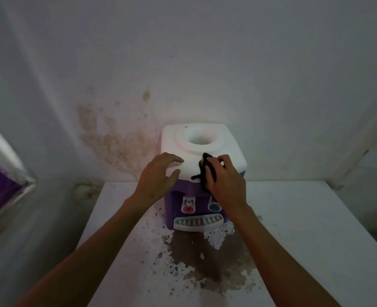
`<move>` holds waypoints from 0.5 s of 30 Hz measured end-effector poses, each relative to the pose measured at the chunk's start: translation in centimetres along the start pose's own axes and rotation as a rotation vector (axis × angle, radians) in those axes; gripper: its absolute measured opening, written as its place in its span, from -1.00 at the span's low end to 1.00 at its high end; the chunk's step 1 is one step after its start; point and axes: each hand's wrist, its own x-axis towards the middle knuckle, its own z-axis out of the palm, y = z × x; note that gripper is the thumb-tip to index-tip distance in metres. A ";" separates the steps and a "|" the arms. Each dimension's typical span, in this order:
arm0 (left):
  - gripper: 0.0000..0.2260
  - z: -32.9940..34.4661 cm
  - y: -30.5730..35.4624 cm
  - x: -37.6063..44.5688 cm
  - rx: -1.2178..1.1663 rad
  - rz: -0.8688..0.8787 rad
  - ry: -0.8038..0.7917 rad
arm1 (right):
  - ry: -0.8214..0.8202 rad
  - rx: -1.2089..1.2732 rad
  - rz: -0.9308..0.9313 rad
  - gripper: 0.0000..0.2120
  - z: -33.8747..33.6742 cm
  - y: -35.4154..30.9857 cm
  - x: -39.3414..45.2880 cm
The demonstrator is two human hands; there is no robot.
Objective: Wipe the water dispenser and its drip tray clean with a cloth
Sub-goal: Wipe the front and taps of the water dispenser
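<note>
Purple and white dispenser: the water dispenser (202,171) is standing near the back of a white table (294,229), close to a stained wall (116,140). Its white top has a round open well.
Front panel: a red tap button (188,209) is sitting on the left and a blue tap button (214,207) on the right, both above the drip tray.
Drip tray: the slotted white drip tray (198,222) is jutting out at the dispenser's base, uncovered.
Left hand: the left hand (155,179) is resting flat on the top's front left corner, fingers spread and relaxed, grasping nothing.
Right hand: the right hand (225,180) is gripping the cloth with curled fingers and pressing it against the top's front edge.
Cloth: the dark cloth (206,171) is bunching under the right hand, a strip trailing down over the purple front.
Table surface: a large brown patch (196,260) of flaking paint or staining is spreading out before the tray.
</note>
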 end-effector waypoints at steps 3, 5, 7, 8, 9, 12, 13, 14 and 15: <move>-0.76 1.6 1.7 0.3 0.019 0.085 -0.044 | 0.047 -0.006 0.135 -0.77 -0.1 1.7 -0.8; -0.77 2.4 2.1 0.2 0.055 0.104 -0.032 | 0.082 0.061 0.250 -0.79 -0.1 2.7 -1.4; -0.78 2.8 2.2 0.0 0.090 0.105 0.005 | 0.100 0.136 0.337 -0.79 -0.2 3.5 -1.7; -0.78 2.9 2.3 0.0 0.112 0.108 0.022 | 0.106 0.152 0.356 -0.78 -0.3 3.7 -1.7; -0.77 3.0 2.4 -0.1 0.139 0.110 0.032 | 0.110 0.148 0.354 -0.77 -0.4 3.8 -1.8; -0.75 3.5 2.9 -0.3 0.225 0.101 0.057 | 0.081 0.105 0.255 -0.72 -0.3 3.2 -2.3; -0.75 3.7 3.0 -0.4 0.248 0.093 0.069 | 0.062 0.115 0.210 -0.71 -0.2 2.7 -2.7; -0.75 3.9 3.3 -0.5 0.263 0.089 0.086 | 0.043 0.127 0.160 -0.71 -0.1 2.4 -3.0; -0.75 4.1 3.5 -0.7 0.274 0.083 0.099 | 0.021 0.134 0.110 -0.69 0.0 2.1 -3.3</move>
